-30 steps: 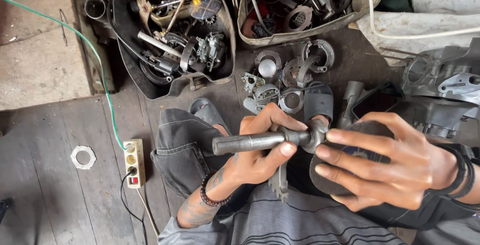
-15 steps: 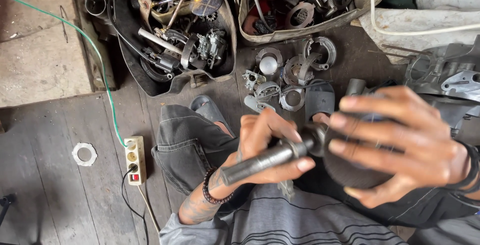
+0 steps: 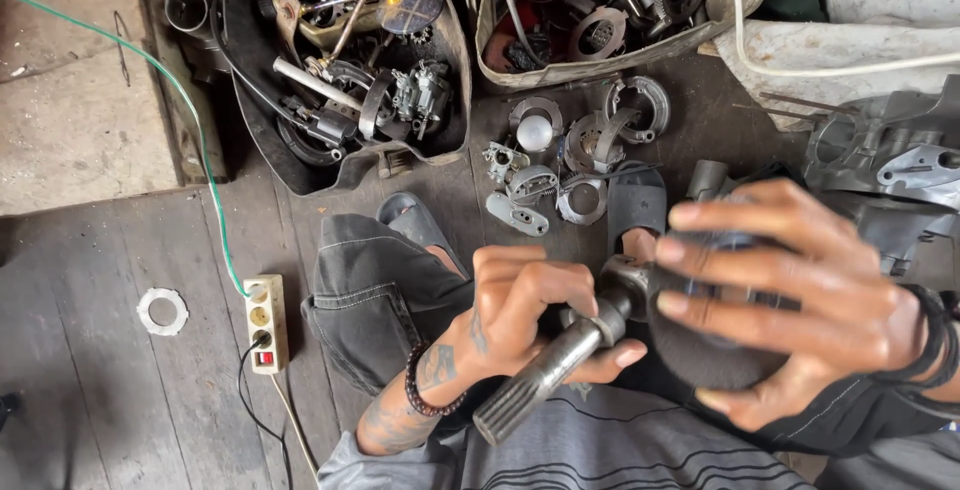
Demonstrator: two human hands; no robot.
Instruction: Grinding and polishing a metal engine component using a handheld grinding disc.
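My left hand grips a grey steel shaft with a splined end that points down toward my lap. The shaft's upper end joins a round metal joint, which runs into a dark rounded part. My right hand wraps over that dark part with fingers spread across its top. Both hands hold the assembly above my knees, in front of my grey striped shirt.
A black tub and a second tray of metal engine parts stand at the top. Loose brake shoes and small castings lie on the plank floor. A white power strip with a green wire, a white ring and an engine casing lie nearby.
The shaft has swung from level to pointing down-left. My right hand has shifted over the dark part, and both hands sit lower and closer to the camera.
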